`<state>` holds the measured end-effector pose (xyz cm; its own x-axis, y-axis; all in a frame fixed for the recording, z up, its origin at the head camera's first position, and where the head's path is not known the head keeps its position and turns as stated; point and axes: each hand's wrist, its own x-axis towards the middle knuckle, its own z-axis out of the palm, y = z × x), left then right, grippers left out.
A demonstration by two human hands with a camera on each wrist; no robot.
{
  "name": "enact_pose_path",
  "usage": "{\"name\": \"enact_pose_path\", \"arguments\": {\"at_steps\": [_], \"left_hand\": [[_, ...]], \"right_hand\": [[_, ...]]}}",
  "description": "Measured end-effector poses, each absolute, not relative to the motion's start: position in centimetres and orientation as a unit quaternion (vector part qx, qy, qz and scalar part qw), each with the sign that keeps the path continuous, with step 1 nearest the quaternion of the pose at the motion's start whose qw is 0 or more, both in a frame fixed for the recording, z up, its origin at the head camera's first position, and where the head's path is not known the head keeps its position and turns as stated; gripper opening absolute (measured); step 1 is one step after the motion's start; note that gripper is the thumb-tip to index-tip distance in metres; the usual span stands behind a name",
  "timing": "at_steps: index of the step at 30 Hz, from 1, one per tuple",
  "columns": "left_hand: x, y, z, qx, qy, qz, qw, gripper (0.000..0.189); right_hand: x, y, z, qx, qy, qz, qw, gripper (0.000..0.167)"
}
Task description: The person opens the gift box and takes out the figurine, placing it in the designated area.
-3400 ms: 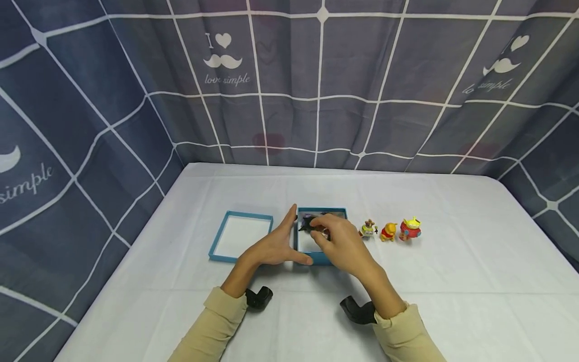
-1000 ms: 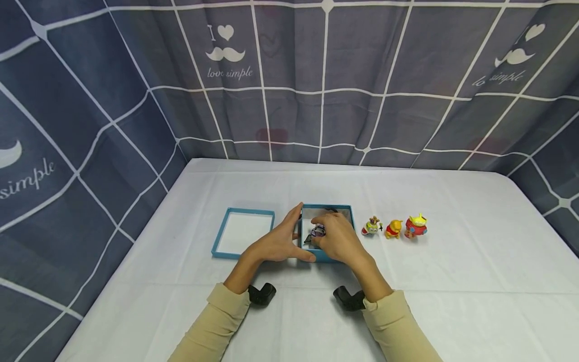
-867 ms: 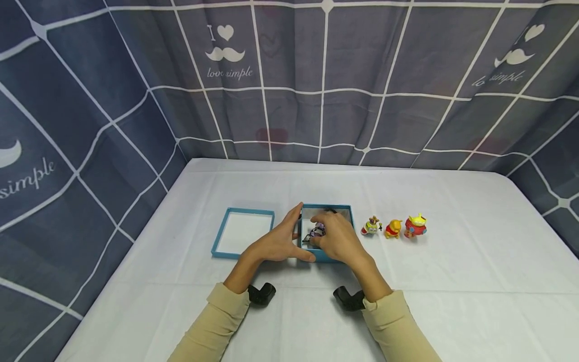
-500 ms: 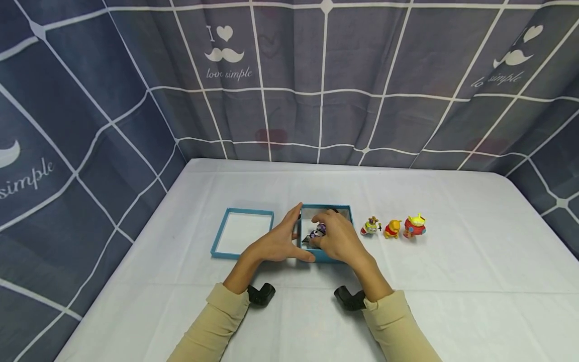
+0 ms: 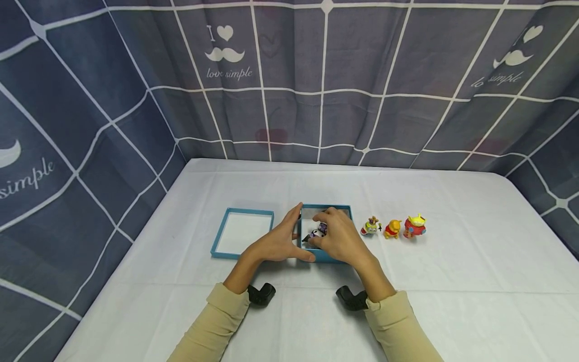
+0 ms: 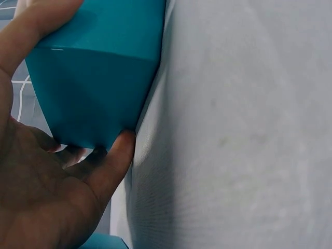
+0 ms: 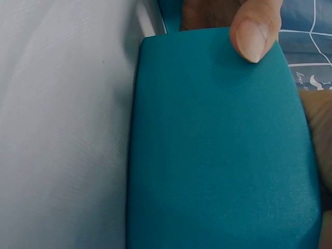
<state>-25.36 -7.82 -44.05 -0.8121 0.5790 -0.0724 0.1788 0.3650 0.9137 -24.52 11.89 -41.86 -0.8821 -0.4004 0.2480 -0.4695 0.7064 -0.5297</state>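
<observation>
A teal open box [image 5: 323,256] stands mid-table, its wall filling much of both wrist views. My left hand [image 5: 277,245] grips its left side, thumb along the near wall; in the left wrist view fingers and thumb straddle the teal corner. Inside the box lies a small purple, white and black figurine [image 5: 320,230]. My right hand [image 5: 342,238] reaches in over the right side, thumb and fingertips pinching the figurine, whose right part is hidden behind them. In the right wrist view only an edge of that hand [image 7: 319,129] shows beyond the wall.
Left of the box lies a teal-rimmed lid [image 5: 242,234] with its white inside up. On the right stand a small green-and-yellow figurine [image 5: 371,225], a yellow-and-red bear figurine [image 5: 392,229] and a red figurine with a green head [image 5: 414,226]. Grey checked curtains [image 5: 289,115] enclose the white table.
Since the oldest frame, the figurine has come nearer to me inside the box, with my right fingers at it. Over the last second my right hand shifts only slightly; my left stays.
</observation>
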Motion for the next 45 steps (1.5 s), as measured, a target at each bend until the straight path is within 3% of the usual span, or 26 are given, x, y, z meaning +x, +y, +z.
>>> {"name": "enact_pose_path", "arguments": {"at_steps": [13, 23, 30, 38, 45], "left_hand": [[-25.30, -7.74, -43.97, 0.231, 0.809, 0.504, 0.193, 0.123], [-25.17, -7.73, -43.97, 0.233, 0.809, 0.502, 0.196, 0.122], [-25.27, -7.82, -43.98, 0.237, 0.809, 0.501, 0.196, 0.123], [-25.27, -7.80, -43.96, 0.232, 0.811, 0.501, 0.196, 0.122], [-25.27, -7.74, -43.92, 0.238, 0.811, 0.499, 0.191, 0.122]], "right_hand": [[-24.55, 12.09, -41.81, 0.249, -0.925, 0.283, 0.039, 0.045], [-24.64, 12.29, -41.58, 0.258, -0.924, 0.282, 0.025, 0.026], [-24.92, 12.36, -41.57, 0.252, -0.923, 0.291, 0.005, 0.024], [-25.00, 12.24, -41.88, 0.253, -0.920, 0.299, 0.037, 0.026], [-24.90, 12.22, -41.99, 0.246, -0.915, 0.314, 0.056, 0.019]]}}
